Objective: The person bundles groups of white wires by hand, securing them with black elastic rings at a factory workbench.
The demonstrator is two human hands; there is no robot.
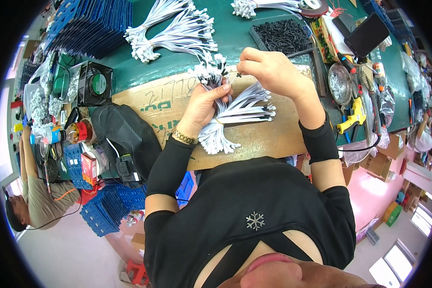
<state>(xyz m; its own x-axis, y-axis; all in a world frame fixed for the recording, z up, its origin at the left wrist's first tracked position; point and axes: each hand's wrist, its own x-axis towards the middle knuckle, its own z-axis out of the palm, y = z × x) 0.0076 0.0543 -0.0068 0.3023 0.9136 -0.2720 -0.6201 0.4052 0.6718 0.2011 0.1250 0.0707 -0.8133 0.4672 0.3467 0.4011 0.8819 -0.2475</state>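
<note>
My left hand (pixel 204 105) is wrapped round a bunch of thin white cables (pixel 210 73), whose white and black connector ends stick up past the thumb. Just to the right, my right hand (pixel 272 73) is raised in a pinch, with a small dark piece (pixel 239 75) at its fingertips, too small to name for certain. Below the hands a tied bundle of white cables (pixel 242 113) lies fanned out on a cardboard sheet (pixel 151 98). Beyond the right hand stands a shallow tray (pixel 255 42) full of small black parts.
More cable bundles (pixel 177 36) lie at the back of the green table (pixel 225 29). Stacked blue trays (pixel 89 24), a fan (pixel 95 83) and a black mesh bag (pixel 125 127) stand left. A metal bowl (pixel 340 82), yellow glue gun (pixel 353 116) and phone (pixel 367 34) are right. Another person (pixel 43 201) sits far left.
</note>
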